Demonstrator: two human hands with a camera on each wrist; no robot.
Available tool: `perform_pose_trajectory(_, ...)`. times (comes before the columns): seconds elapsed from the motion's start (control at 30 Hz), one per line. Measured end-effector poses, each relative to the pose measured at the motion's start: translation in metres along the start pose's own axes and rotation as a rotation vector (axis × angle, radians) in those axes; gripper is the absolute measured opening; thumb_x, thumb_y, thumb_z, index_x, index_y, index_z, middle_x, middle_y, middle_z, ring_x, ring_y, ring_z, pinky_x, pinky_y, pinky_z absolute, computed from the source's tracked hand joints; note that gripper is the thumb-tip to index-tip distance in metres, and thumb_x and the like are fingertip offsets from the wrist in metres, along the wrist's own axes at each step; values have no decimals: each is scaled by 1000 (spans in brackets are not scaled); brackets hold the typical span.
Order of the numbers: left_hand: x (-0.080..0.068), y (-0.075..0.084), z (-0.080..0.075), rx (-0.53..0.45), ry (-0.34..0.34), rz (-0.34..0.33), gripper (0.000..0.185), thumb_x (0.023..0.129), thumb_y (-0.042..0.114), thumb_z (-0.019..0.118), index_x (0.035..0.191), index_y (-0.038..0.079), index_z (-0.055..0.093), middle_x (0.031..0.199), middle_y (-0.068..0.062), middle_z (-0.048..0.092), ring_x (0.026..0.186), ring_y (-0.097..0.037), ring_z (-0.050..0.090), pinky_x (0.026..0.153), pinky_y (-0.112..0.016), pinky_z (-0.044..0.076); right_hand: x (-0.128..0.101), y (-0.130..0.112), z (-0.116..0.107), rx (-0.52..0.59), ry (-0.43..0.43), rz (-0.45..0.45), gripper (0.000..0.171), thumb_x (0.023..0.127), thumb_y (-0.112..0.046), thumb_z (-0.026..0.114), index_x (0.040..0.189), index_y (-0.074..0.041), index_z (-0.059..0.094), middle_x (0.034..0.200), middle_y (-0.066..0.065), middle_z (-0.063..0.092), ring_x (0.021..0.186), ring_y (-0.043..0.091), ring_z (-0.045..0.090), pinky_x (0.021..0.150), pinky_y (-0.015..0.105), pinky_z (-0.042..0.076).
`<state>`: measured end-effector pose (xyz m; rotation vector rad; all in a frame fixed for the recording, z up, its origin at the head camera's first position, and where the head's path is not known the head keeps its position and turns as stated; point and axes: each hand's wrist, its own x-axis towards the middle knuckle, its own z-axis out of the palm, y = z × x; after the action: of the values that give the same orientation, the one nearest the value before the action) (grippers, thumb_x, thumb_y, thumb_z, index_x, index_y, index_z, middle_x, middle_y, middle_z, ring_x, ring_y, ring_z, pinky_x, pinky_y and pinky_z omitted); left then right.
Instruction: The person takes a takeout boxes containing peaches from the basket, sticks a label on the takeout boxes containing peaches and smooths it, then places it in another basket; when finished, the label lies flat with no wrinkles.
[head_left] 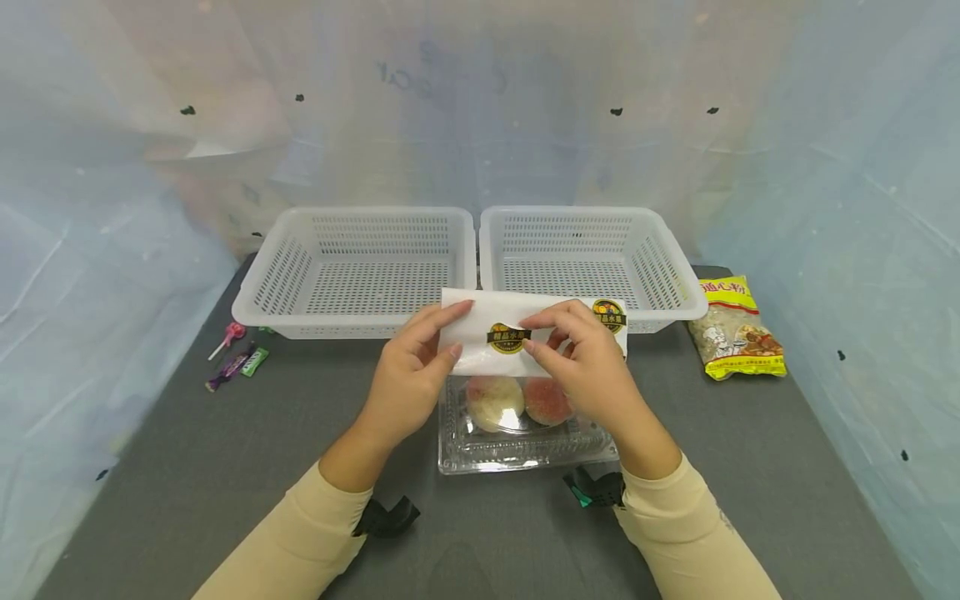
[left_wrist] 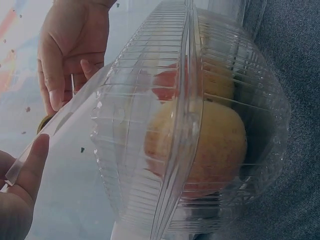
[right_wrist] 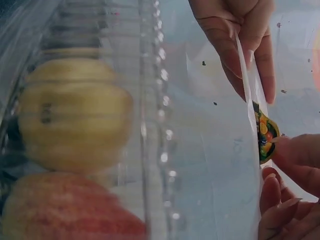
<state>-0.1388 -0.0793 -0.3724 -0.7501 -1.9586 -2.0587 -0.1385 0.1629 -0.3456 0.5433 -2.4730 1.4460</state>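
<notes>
head view: the left hand [head_left: 408, 372] holds the left end of a white label sheet [head_left: 543, 307] between thumb and fingers, and the right hand [head_left: 596, 362], thumb and forefinger nearly meeting, pinches the right edge of a black-and-gold sticker [head_left: 507, 337] on it, above a clear box [head_left: 517, 460] of fruit and on the near side of two white baskets [head_left: 352, 322]. left wrist view: the sheet slants between both hands, beside the box. right wrist view: the sticker bulges from the sheet at the right fingertips.
</notes>
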Motion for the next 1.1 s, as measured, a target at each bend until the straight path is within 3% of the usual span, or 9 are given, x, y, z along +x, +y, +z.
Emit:
perform_pose_trajectory(0.2, -2, -3, 1, -20, 18, -2, 57, 92, -30, 54, 146, -12, 61, 148, -20, 56, 137, -33, 56, 110, -39, 51, 0, 1, 0, 7, 7, -10, 11, 99, -1, 80, 107, -9, 81, 107, 0, 69, 87, 20, 61, 72, 29, 53)
perform_pose_trajectory(0.4, -7, -6, 0, -22, 26, -12, 61, 90, -32, 56, 148, -11, 60, 149, -20, 56, 137, -32, 56, 109, -38, 51, -1, -2, -2, 64, -34, 19, 7, 103, -7, 77, 109, -11, 78, 96, 1, 72, 71, 22, 62, 67, 30, 54)
perform_pose_trajectory(0.63, -12, -7, 0, -65, 1, -97, 61, 96, -27, 56, 153, -6, 56, 146, -20, 53, 120, -37, 63, 72, -43, 66, 0, -2, -5, 148, -58, -23, 7, 104, -2, 74, 110, -7, 75, 101, 3, 72, 82, 25, 64, 72, 31, 54)
perform_pose_trajectory(0.87, -19, -5, -2, -82, -16, -144, 61, 97, -26, 59, 155, -7, 54, 154, -20, 48, 121, -42, 63, 73, -44, 66, -1, -2, -13, 216, -23, -5, 8, 104, -1, 73, 111, -5, 74, 102, 6, 72, 90, 26, 65, 74, 31, 54)
perform_pose_trajectory(1.1, -37, 3, -7, -100, -83, -241, 60, 99, -19, 63, 156, -2, 55, 159, -18, 46, 104, -36, 70, 70, -47, 66, -5, -3, -27, 317, 11, -40, 16, 104, 6, 68, 117, 1, 76, 103, 14, 72, 86, 28, 65, 77, 35, 58)
